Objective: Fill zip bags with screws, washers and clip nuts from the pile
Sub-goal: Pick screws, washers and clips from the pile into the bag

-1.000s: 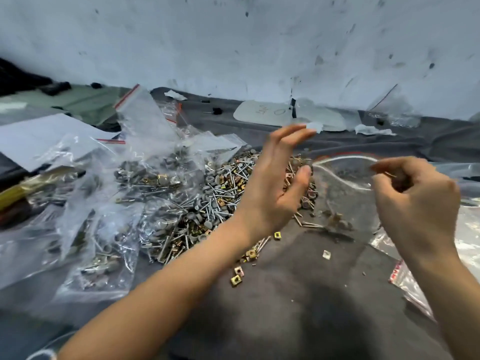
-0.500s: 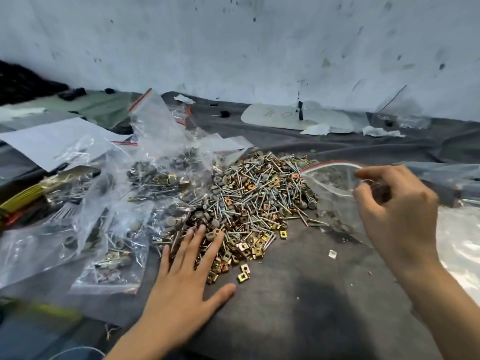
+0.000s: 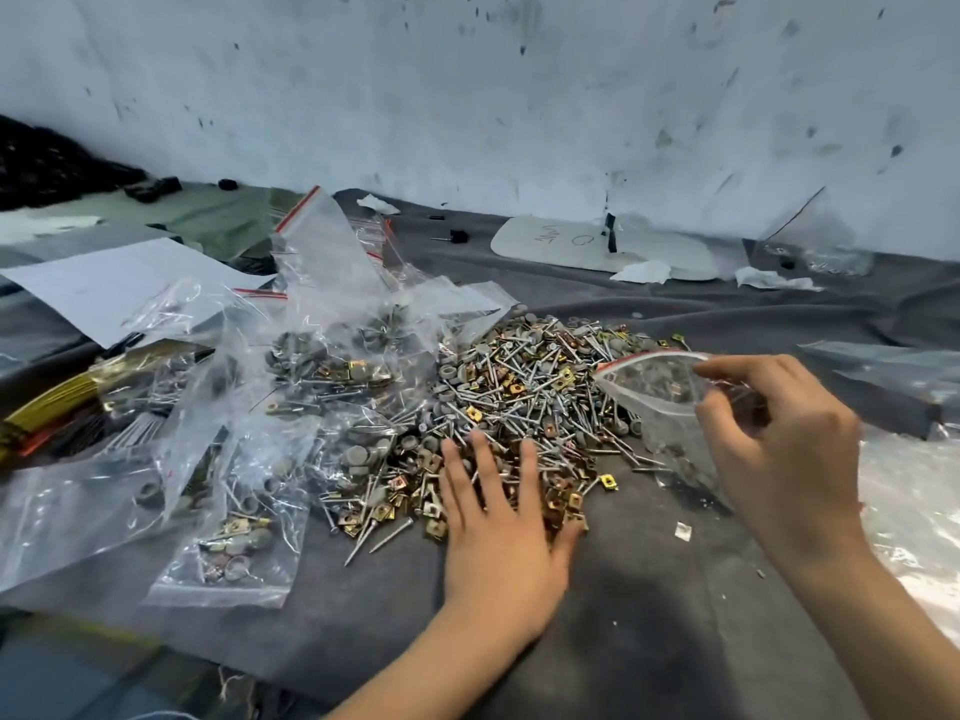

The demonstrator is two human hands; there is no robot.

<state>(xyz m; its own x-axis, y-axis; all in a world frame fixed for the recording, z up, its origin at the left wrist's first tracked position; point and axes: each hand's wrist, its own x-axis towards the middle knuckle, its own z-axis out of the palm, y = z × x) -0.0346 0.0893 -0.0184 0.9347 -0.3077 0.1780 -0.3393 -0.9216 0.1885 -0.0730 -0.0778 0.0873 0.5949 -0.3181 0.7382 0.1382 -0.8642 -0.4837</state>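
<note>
At the far left, a heap of filled clear plastic zip bags [image 3: 228,511] lies on the dark grey cloth [image 3: 649,631], much as it lay a second ago. Just right of the heap spreads the loose pile of silver screws, grey washers and brass-coloured clip nuts [image 3: 519,387].

Our left hand [image 3: 498,527] is now down on the near edge of this pile. A second ago it was raised beside the bag's mouth, and half a second ago it had landed farther left on the pile's edge. We judge that one batch has gone into the bag and the hand is back to gather the next.

To the right, the clear zip bag with a red strip at its mouth [image 3: 660,402] stays lifted at the pile's right edge, mouth gaping toward the pile. A little hardware shows through its lower part, so we judge it far from full.

The left hand lies palm down, fingers straight and spread across the clip nuts and screws. It presses on them and grasps nothing yet. Our right hand [image 3: 779,449], at the right, pinches the bag's rim between thumb and forefinger, with the other fingers curled loosely behind. It holds the bag open, and its forearm runs off the near right corner.
</note>
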